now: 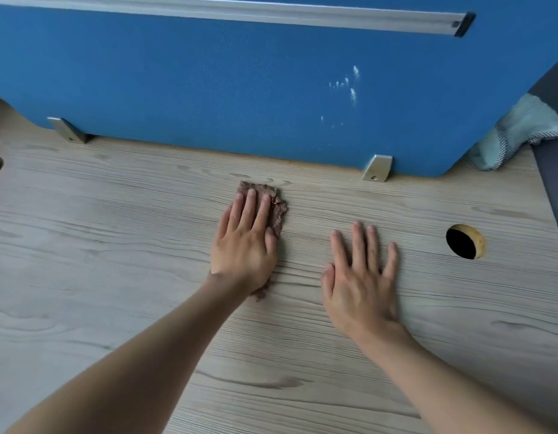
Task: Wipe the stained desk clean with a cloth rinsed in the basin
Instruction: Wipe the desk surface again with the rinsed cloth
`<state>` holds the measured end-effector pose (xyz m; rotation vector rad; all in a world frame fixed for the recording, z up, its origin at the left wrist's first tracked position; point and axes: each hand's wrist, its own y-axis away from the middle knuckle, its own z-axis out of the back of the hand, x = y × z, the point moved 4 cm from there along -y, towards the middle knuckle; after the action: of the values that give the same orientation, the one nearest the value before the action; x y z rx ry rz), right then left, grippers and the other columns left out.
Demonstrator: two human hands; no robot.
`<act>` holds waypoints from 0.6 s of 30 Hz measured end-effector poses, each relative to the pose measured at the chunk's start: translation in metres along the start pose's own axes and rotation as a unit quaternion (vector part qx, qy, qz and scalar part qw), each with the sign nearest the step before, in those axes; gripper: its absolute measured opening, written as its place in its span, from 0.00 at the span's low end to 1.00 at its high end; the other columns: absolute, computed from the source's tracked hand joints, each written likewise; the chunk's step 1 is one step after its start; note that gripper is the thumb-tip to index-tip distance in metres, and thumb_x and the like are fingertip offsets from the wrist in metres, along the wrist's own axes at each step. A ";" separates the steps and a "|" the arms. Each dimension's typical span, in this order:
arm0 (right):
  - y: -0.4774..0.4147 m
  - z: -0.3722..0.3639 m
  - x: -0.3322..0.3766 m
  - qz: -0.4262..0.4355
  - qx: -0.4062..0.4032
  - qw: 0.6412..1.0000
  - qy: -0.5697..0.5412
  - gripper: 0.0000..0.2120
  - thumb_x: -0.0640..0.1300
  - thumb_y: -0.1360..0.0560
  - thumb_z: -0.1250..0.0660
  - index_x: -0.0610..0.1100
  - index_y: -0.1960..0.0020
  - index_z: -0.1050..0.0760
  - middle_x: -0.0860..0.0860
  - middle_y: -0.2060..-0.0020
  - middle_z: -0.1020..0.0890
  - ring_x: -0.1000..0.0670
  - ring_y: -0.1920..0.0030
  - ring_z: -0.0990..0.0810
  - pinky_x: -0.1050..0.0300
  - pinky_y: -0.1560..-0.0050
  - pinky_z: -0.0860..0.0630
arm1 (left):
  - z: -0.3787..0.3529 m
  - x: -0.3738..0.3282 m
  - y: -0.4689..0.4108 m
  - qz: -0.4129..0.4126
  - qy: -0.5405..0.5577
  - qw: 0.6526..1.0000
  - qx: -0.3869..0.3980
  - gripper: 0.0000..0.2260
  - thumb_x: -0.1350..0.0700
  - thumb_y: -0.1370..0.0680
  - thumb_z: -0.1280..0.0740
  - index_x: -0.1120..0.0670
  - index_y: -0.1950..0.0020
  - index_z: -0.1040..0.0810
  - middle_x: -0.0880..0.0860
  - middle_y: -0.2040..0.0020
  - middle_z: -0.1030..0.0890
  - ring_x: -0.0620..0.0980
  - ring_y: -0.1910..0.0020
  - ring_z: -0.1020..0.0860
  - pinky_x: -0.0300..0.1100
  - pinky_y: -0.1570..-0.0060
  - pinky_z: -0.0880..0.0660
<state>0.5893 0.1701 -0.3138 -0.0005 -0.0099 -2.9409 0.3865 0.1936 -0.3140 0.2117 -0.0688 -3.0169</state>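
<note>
A brown cloth (277,208) lies flat on the pale wood-grain desk (115,245), a little in front of the blue partition. My left hand (245,245) presses down on it with flat fingers, and cloth shows beyond the fingertips, along the right side and under the wrist. My right hand (362,277) rests palm down on the bare desk just to the right, fingers spread, holding nothing. No basin is in view.
A blue fabric partition (240,89) with white marks stands along the back, held by metal brackets (376,168). Round cable holes (465,241) sit at right and far left. A light green cloth (518,133) lies bunched at the back right corner.
</note>
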 end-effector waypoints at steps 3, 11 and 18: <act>0.000 -0.001 0.000 -0.002 0.000 1.000 -0.003 0.30 0.54 0.22 0.51 0.46 0.23 0.35 0.38 0.22 0.39 0.37 0.21 0.44 0.29 0.26 0.49 | -0.002 -0.030 0.029 -0.052 0.006 0.998 -0.016 0.30 0.47 0.20 0.54 0.53 0.18 0.45 0.55 0.19 0.47 0.54 0.19 0.52 0.51 0.22 0.52; 0.000 -0.001 0.000 -0.002 0.005 1.000 0.001 0.30 0.55 0.21 0.53 0.46 0.22 0.36 0.38 0.22 0.40 0.37 0.21 0.44 0.29 0.26 0.50 | -0.001 0.011 0.019 -0.016 0.001 1.000 -0.011 0.30 0.45 0.21 0.56 0.50 0.18 0.48 0.52 0.18 0.50 0.51 0.19 0.54 0.49 0.21 0.54; -0.001 -0.002 0.000 -0.009 0.009 1.000 0.001 0.31 0.55 0.22 0.54 0.46 0.22 0.36 0.39 0.22 0.40 0.37 0.21 0.44 0.29 0.26 0.50 | -0.005 -0.032 0.069 -0.109 0.018 0.994 -0.007 0.28 0.48 0.20 0.51 0.53 0.19 0.42 0.55 0.19 0.43 0.54 0.19 0.48 0.51 0.22 0.48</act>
<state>0.5894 0.1707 -0.3159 0.0051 -0.0353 -2.9583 0.4267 0.1286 -0.3105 0.2912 -0.0234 -3.2283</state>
